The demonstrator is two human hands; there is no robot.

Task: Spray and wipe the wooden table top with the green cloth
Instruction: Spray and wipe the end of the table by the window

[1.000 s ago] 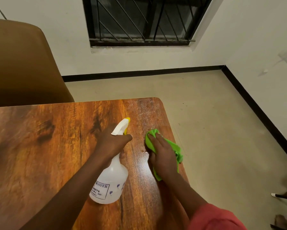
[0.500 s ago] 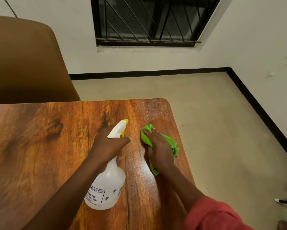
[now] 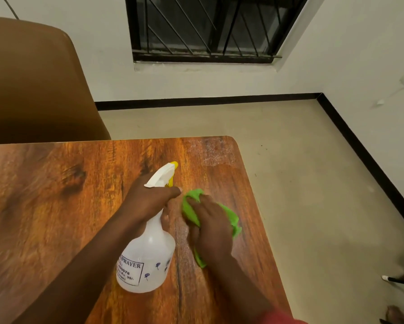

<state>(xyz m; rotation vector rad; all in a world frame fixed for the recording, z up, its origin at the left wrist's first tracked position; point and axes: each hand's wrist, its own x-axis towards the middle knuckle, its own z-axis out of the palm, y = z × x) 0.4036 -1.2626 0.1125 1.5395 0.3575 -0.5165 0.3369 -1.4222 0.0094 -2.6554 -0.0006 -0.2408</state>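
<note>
My left hand (image 3: pixel 147 202) grips the neck of a translucent white spray bottle (image 3: pixel 147 260) with a white and yellow trigger head, held just over the wooden table top (image 3: pixel 44 218). My right hand (image 3: pixel 211 228) presses flat on a crumpled green cloth (image 3: pixel 232 220) on the table, right beside the bottle. A patch of fine spray droplets (image 3: pixel 210 152) shows near the far right corner. A wet sheen runs down the wood between the bottle and the cloth.
A brown chair back (image 3: pixel 32 85) stands behind the table at the far left. The table's right edge (image 3: pixel 259 206) drops to a beige floor. A barred window (image 3: pixel 205 29) is in the far wall. A dark leg with a white tip (image 3: pixel 397 280) lies at the right.
My right hand has slid the green cloth leftward, closer to the bottle. My left hand and the bottle have stayed roughly in place.
</note>
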